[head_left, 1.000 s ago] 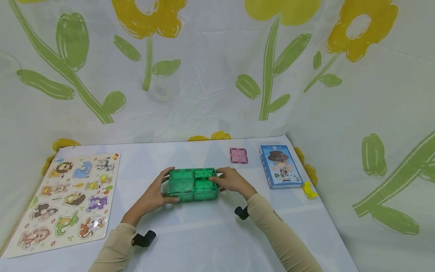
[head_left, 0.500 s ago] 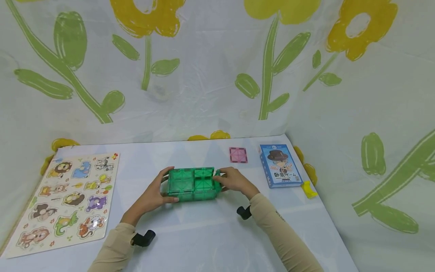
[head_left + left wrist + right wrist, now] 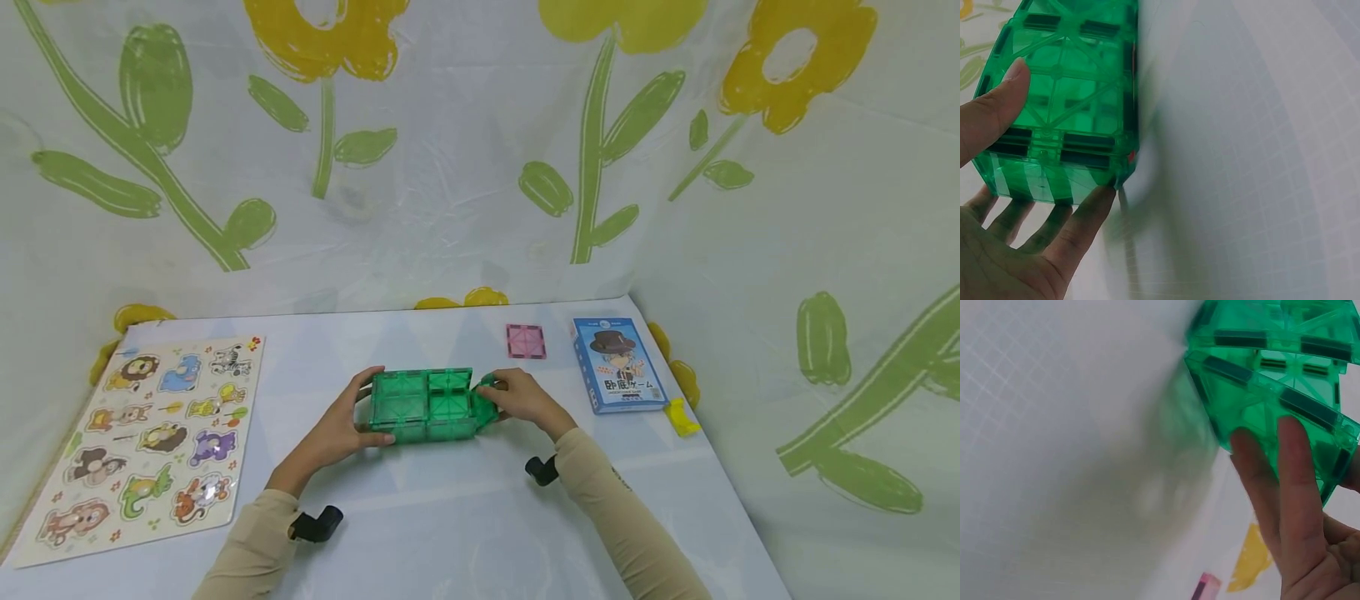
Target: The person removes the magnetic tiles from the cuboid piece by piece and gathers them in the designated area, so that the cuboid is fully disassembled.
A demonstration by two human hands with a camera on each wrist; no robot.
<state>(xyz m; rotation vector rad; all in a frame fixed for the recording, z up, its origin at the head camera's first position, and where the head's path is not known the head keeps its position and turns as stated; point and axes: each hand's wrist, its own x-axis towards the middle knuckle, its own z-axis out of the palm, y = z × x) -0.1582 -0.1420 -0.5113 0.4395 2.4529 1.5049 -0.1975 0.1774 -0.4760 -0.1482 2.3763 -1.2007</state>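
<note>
Head view. A green box of clear tiles (image 3: 400, 406) lies at the centre of the frame on the white table (image 3: 420, 517), with a green end panel (image 3: 486, 407) standing at an angle off its right end. The left hand (image 3: 339, 432) grips the opposite end; the right hand (image 3: 522, 398) pinches the panel near its upper corner. Good handling would seem to call for a steady left hand, so that the panel alone turns and the joined tiles stay square. Both forearms enter from the lower edge and slant inward, the wrists low beside the box. A pink tile (image 3: 527, 342) lies above and to the right of it.

Left wrist view. At upper left, the thumb (image 3: 1004, 103) presses one face while the other fingers spread along the end, holding the box between them. This broad grip probably serves well; a harder squeeze could loosen the seams.

Right wrist view. At upper right, the panel meets the box at its left corner, and the gap widens toward the right. Two nearly straight fingers lie on its outer face; the thumb's place is not clear here. Light, even pressure, with the touching corner as pivot, seems best.
</note>
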